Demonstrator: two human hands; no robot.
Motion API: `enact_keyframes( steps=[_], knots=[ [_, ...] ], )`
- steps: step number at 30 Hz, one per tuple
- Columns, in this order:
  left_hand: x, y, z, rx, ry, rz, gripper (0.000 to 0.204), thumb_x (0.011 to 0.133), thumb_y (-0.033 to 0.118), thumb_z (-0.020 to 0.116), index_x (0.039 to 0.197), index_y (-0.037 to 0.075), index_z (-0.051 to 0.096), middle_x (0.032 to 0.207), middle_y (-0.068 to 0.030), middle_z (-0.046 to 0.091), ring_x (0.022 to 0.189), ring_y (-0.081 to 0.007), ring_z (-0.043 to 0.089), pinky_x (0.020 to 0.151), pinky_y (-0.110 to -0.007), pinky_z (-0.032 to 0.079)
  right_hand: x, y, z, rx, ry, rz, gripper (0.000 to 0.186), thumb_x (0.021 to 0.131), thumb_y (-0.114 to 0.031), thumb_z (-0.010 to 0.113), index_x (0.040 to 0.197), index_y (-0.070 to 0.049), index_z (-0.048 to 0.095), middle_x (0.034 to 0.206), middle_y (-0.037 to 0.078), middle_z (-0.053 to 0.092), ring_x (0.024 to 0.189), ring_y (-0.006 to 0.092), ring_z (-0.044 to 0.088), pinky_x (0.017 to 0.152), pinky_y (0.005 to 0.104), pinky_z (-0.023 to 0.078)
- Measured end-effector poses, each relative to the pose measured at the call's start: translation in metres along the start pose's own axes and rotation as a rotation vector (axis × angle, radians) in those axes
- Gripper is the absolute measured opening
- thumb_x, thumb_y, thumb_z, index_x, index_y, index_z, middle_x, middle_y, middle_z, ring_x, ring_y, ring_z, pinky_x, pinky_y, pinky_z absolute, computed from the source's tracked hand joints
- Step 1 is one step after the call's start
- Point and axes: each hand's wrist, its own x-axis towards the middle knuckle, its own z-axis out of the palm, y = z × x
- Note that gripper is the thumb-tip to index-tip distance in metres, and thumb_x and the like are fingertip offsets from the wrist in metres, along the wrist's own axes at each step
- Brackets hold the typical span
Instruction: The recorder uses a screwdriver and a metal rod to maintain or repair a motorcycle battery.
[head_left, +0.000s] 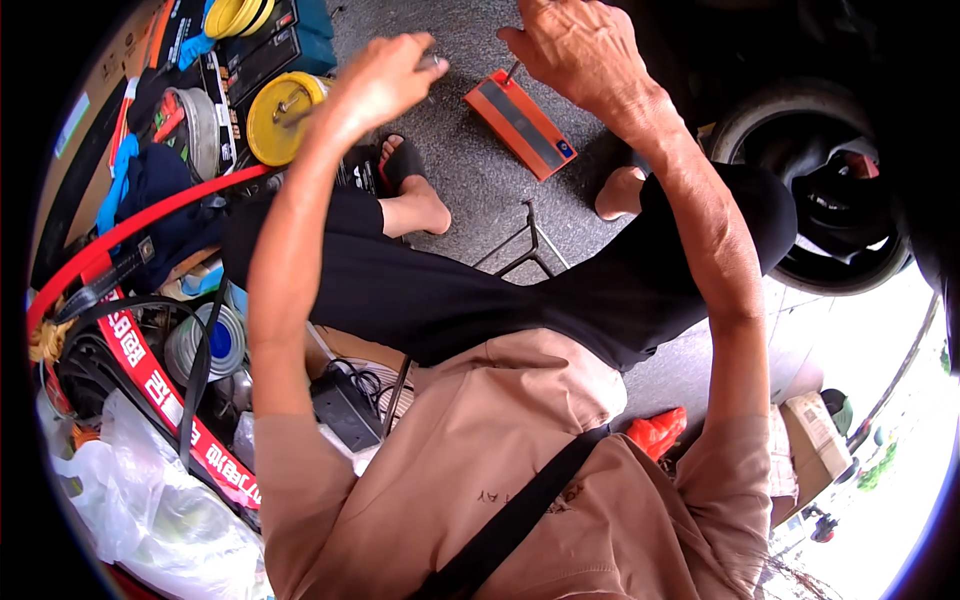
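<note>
My left hand (390, 75) is raised at the upper middle, fingers curled, with a small greyish bit showing at the fingertips; what it is I cannot make out. Near the top edge my right hand (585, 55) is closed, its fingers partly cut off by the frame. A thin dark rod (513, 72) shows just below it; I cannot tell whether the hand grips it. Under the right hand, an orange box (522, 125) with a dark grey strip along its top lies on the grey floor between my feet.
On the left stand a yellow tub (262, 125) with metal parts, a tin with a blue centre (222, 338), a red-and-white strip (150, 375) and a clear plastic bag (160, 500). A tyred wheel (765, 125) is at right. Metal legs (532, 240) stand between my knees.
</note>
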Motion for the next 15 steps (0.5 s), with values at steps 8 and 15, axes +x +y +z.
enact_keyframes(
  steps=[8, 15],
  knots=[
    [-0.014, -0.043, -0.065, -0.44, 0.033, -0.099, 0.031, 0.095, 0.025, 0.062, 0.111, -0.001, 0.06, 0.079, -0.0075, 0.06, 0.072, -0.0192, 0.059, 0.066, -0.031, 0.047, -0.002, -0.007, 0.004, 0.02, 0.096, 0.042, 0.029, 0.087, -0.028, 0.067, 0.089, -0.002, 0.053, 0.067, 0.017, 0.064, 0.065, 0.0392, 0.065, 0.057, 0.0462, 0.05],
    [-0.033, -0.007, -0.074, -0.191, 0.265, -0.208, 0.03, 0.092, 0.018, 0.063, 0.104, -0.009, 0.062, 0.093, -0.022, 0.068, 0.088, -0.0255, 0.068, 0.074, -0.038, 0.05, 0.005, -0.013, 0.005, -0.067, -0.031, 0.202, 0.031, 0.086, -0.029, 0.071, 0.089, -0.004, 0.052, 0.067, 0.017, 0.065, 0.064, 0.0377, 0.065, 0.057, 0.046, 0.05]
  ],
)
